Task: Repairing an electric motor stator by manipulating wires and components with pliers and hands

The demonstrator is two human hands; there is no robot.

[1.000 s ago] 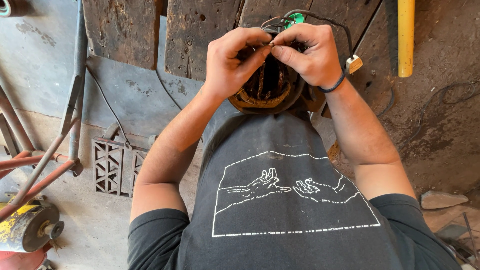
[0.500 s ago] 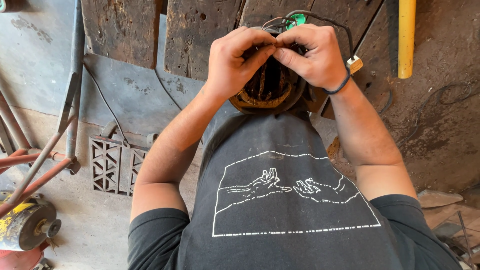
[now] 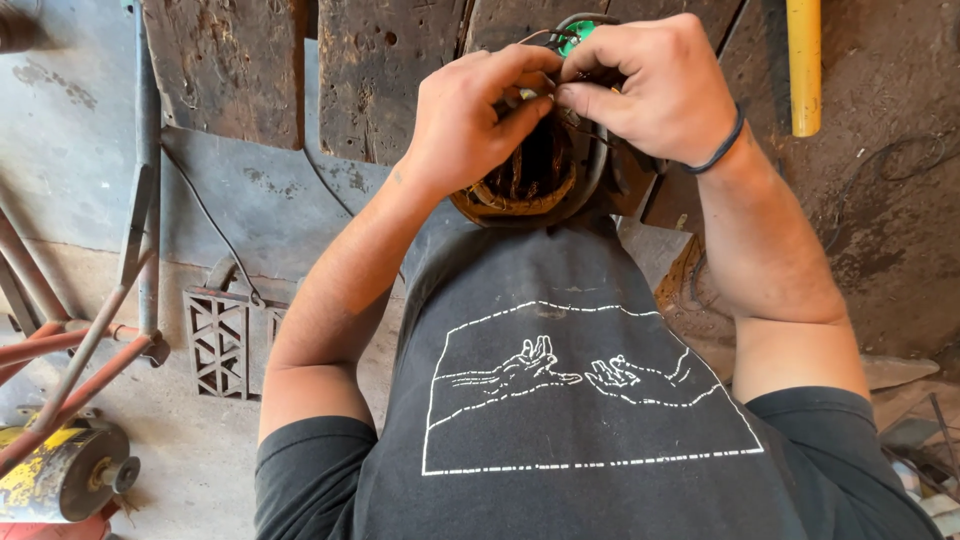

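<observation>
Against worn planks (image 3: 375, 70), left hand (image 3: 470, 125) and right hand (image 3: 655, 90) pinch wires above the stator (image 3: 525, 190).

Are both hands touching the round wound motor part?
Touching: the head view shows the left hand and right hand gripping the motor part.
</observation>
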